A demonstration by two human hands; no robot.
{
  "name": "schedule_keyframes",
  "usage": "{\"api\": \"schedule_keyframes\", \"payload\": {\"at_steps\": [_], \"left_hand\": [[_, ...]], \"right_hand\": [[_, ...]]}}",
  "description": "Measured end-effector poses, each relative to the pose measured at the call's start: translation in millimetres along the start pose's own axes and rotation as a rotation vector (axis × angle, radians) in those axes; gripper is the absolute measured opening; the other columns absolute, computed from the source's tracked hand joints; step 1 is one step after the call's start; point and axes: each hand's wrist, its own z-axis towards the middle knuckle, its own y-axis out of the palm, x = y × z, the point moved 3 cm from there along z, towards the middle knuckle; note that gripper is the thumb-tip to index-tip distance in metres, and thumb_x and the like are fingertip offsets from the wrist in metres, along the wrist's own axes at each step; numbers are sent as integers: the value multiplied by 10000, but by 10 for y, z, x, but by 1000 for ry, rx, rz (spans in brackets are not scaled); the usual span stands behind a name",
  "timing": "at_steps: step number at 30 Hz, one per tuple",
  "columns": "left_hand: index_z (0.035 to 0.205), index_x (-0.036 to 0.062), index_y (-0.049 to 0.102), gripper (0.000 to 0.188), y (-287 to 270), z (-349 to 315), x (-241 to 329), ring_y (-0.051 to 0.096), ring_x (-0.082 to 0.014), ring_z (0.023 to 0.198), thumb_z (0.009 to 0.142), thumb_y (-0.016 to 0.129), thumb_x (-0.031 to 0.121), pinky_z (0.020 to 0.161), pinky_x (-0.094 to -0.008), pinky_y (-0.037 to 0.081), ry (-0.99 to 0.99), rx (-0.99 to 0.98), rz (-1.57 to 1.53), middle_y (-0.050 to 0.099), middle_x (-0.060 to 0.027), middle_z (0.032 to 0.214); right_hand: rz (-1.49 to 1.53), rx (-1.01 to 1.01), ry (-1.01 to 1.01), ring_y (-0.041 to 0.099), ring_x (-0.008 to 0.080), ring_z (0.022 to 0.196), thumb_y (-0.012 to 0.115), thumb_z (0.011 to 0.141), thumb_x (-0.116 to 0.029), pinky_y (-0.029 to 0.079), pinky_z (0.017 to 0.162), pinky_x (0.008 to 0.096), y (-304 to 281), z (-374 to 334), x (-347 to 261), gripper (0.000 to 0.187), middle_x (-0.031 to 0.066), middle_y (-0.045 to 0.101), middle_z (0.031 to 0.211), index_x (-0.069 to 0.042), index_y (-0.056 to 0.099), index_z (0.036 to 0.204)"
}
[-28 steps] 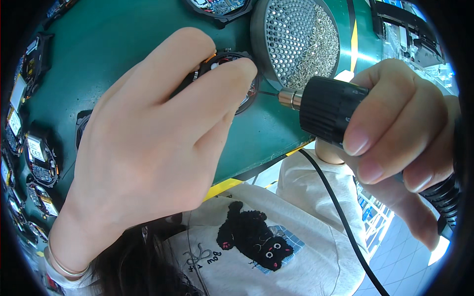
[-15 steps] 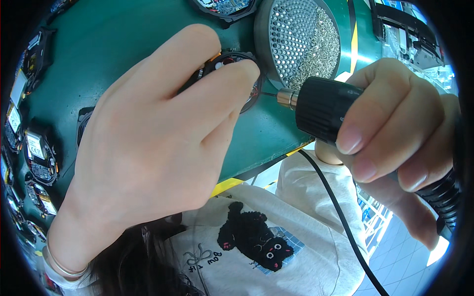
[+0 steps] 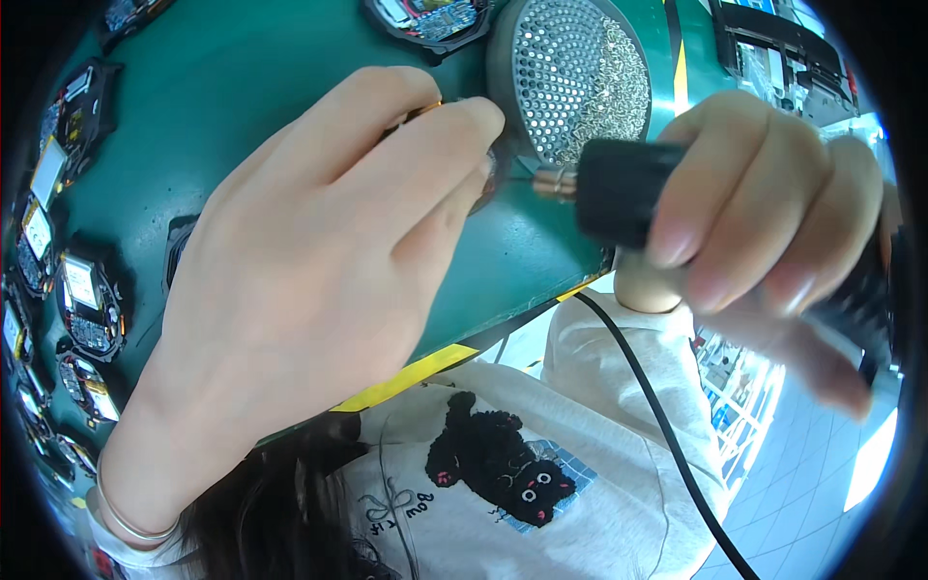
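My left hand (image 3: 319,237) is closed around a small round electronic unit (image 3: 495,174), likely a watch body. My fingers cover most of it; only its right edge and an orange-gold bit between two fingers show. In my right hand (image 3: 764,213) is a black electric screwdriver (image 3: 619,193), blurred by motion. Its thin bit points left toward the unit's edge; whether the tip touches it I cannot tell. Just above the bit stands a round grey screw tray (image 3: 556,72), its perforated plate heaped with tiny silver screws on the right side.
Several open round electronic units, one of them a unit with a white label (image 3: 82,280), line the left side of the green mat (image 3: 242,77). Another open unit (image 3: 435,24) lies at the top. A black cable (image 3: 657,416) hangs past the yellow-black table edge (image 3: 425,372).
The right hand and screwdriver have risen a little, and the bit has drawn slightly away from the unit. My left fingers now cover more of the unit. The whole view has shifted slightly.
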Motion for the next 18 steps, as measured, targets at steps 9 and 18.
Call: {"api": "schedule_keyframes", "payload": {"at_steps": [9,18], "left_hand": [[1040,22,651,387,110,-128,47,564,-339,1092,667,645,-81,877,-391,483,-112,-96,-25,529,-162,1276],[1009,35,657,363,79,-8,-34,568,-312,1100,659,718,-37,841,-357,485,-91,-138,14,521,-164,1282]], "right_hand": [[127,250,-112,616,196,621,681,722,-659,481,661,272,-452,-176,158,621,67,593,696,-69,543,856],[160,266,-93,613,197,625,682,702,-679,480,643,275,-574,-194,183,651,71,584,706,-63,541,857]]}}
